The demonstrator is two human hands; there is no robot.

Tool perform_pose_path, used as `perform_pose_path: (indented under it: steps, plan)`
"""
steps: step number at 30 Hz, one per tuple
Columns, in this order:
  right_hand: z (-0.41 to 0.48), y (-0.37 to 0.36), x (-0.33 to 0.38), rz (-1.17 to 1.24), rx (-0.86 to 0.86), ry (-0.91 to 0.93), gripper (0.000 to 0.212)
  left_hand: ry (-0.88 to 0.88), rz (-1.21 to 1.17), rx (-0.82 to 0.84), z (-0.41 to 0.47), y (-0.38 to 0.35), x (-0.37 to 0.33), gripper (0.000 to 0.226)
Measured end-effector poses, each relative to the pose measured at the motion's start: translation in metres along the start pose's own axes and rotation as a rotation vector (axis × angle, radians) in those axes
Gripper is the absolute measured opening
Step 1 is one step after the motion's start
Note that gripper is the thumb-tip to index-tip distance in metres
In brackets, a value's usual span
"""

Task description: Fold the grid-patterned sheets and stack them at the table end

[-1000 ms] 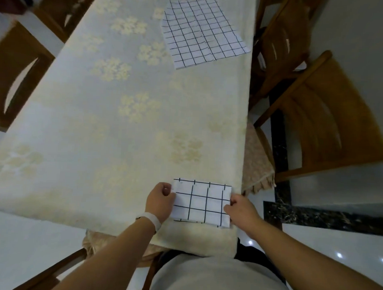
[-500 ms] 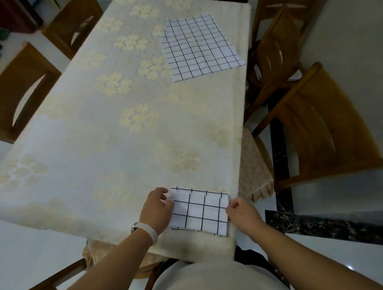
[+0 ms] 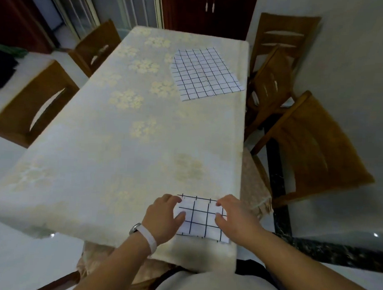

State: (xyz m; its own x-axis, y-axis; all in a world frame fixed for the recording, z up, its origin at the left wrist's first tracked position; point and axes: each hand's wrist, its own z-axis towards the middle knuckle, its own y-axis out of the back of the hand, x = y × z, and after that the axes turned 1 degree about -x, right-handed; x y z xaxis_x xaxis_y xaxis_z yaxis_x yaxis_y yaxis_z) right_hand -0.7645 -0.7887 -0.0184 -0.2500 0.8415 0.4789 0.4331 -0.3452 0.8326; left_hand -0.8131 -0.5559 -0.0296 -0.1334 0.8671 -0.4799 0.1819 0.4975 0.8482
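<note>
Head view shows me pressing the folded grid sheet (image 3: 202, 219) flat at the bottom middle of the frame, on the near end of the table (image 3: 112, 155), so I think I am finishing this fold. My left hand (image 3: 164, 217) and my right hand (image 3: 235, 218) both rest on it with fingers spread and loose, touching its two sides, not pinching or lifting it. Next I think I must reach for the unfolded grid sheet (image 3: 205, 73) lying flat in the upper right, well apart, and fold it.
</note>
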Motion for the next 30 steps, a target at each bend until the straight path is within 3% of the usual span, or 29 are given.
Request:
perform_pose_path:
  steps: [10,22,30]
  plan:
    - [-0.021,0.002,0.029,-0.243,0.041,0.274,0.041,0.117,0.063,-0.070,-0.062,0.009,-0.001,0.047]
    - [-0.079,0.011,0.029,-0.252,0.117,0.491,0.042,0.301,0.146,-0.254,-0.174,0.001,-0.069,0.047]
    - [-0.119,-0.006,0.060,-0.263,0.175,0.672,0.040,0.432,0.174,-0.310,-0.252,-0.003,-0.078,0.044]
